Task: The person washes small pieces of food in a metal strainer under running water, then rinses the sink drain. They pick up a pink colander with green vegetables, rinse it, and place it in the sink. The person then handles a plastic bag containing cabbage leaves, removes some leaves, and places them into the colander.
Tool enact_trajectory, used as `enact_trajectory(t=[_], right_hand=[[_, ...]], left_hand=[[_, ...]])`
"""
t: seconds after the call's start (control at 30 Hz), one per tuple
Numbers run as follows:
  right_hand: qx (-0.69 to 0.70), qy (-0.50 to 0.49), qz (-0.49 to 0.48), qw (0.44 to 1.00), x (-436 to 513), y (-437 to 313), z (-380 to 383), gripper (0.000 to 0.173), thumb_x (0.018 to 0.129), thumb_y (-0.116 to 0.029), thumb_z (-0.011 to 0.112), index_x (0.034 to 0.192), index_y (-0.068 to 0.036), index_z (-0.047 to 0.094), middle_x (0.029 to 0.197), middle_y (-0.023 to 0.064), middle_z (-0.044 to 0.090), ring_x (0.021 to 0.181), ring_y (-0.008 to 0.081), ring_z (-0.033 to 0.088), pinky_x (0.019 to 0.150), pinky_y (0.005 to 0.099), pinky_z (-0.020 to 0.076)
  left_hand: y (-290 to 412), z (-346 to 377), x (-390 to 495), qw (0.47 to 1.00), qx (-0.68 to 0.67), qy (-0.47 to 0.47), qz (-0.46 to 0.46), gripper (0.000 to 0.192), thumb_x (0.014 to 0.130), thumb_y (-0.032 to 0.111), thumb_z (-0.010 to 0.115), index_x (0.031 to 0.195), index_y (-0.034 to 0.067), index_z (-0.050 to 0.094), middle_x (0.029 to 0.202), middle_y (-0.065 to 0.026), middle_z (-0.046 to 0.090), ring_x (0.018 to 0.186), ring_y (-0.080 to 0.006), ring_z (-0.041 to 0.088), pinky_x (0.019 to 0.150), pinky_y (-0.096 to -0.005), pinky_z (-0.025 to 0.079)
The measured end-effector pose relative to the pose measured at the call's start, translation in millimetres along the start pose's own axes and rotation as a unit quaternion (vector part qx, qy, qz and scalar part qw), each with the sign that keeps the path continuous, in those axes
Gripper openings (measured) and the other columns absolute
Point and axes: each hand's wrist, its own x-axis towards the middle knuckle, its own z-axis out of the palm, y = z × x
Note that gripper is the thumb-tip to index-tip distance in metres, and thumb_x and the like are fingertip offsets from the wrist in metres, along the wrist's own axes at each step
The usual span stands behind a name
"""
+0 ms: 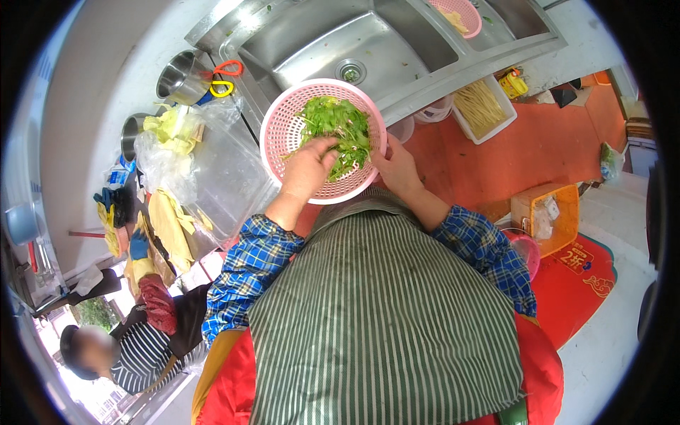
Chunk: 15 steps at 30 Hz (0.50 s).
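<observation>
A round pink plastic colander [271, 135] with a white inside is held up in front of the striped apron, at the near edge of a steel sink [303, 53]. Leafy green herbs [340, 119] lie inside it. My left hand [312, 162] reaches into the colander, its fingertips on the leaves; whether they pinch any is hard to see. My right hand [396, 166] grips the colander's right rim, with the thumb near the inside wall. A drain [350, 71] with green scraps in it shows beyond the colander.
Left stand a steel pot [183, 79], a clear plastic bin lid [228, 170] and yellow gloves [171, 228]. Another pink basket [470, 18] sits at the sink's right. Below are a white tub of pale strips [481, 109] and an orange bin [566, 218]. A gloved person [154, 334] is at lower left.
</observation>
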Motion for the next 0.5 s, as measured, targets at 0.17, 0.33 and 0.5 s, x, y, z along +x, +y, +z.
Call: enact_trajectory(t=[0.17,0.33,0.5], right_hand=[[0.000,0.009,-0.025,1.000,3.8,6.3,3.3,0.043,0.090,-0.012,0.058,0.130,0.001,0.051,0.105,0.0131,0.068,0.090,0.0166,0.065,0.080,0.0299,0.0521],[-0.042,0.026,-0.058,0.997,6.0,8.6,4.2,0.044,0.090,-0.014,0.060,0.130,0.000,0.051,0.105,0.0135,0.068,0.091,0.0179,0.066,0.080,0.0308,0.0524],[-0.027,0.027,-0.020,0.999,0.1,1.5,2.9,0.047,0.089,-0.018,0.062,0.131,0.000,0.051,0.104,0.0153,0.068,0.092,0.0203,0.066,0.081,0.0314,0.0522]], left_hand=[[-26.3,-9.4,28.0,0.941,-0.164,0.060,-0.291,0.033,0.087,0.020,0.066,0.117,0.004,0.063,0.116,-0.0164,0.065,0.104,-0.0317,0.063,0.091,-0.0395,0.049],[-45.8,20.5,45.7,0.963,0.061,0.081,-0.248,0.033,0.080,0.023,0.072,0.103,0.001,0.064,0.096,-0.0150,0.071,0.088,-0.0340,0.067,0.079,-0.0416,0.052],[-62.5,2.5,48.7,0.975,-0.077,0.051,-0.203,0.016,0.080,0.015,0.068,0.090,0.003,0.064,0.089,-0.0114,0.070,0.077,-0.0281,0.066,0.073,-0.0370,0.051]])
